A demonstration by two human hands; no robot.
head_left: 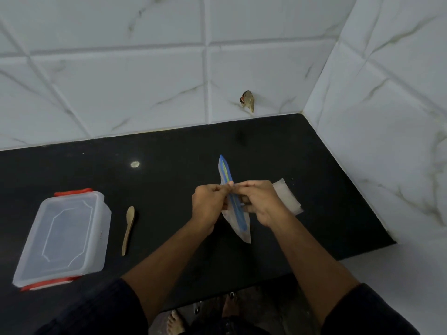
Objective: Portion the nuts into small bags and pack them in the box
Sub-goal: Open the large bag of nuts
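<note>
Hands: my left hand and right hand both pinch the zip-top bag at its blue seal, above the counter.
Bag: looks empty; no nuts visible anywhere.
Spare bags: just right of my hands.
Spoon: left, untouched.
Box: far left, lid on, so packing not begun.

Count's pretty short: one clear box, one wooden spoon. One zip bag held, plus one flat bag pile.
</note>
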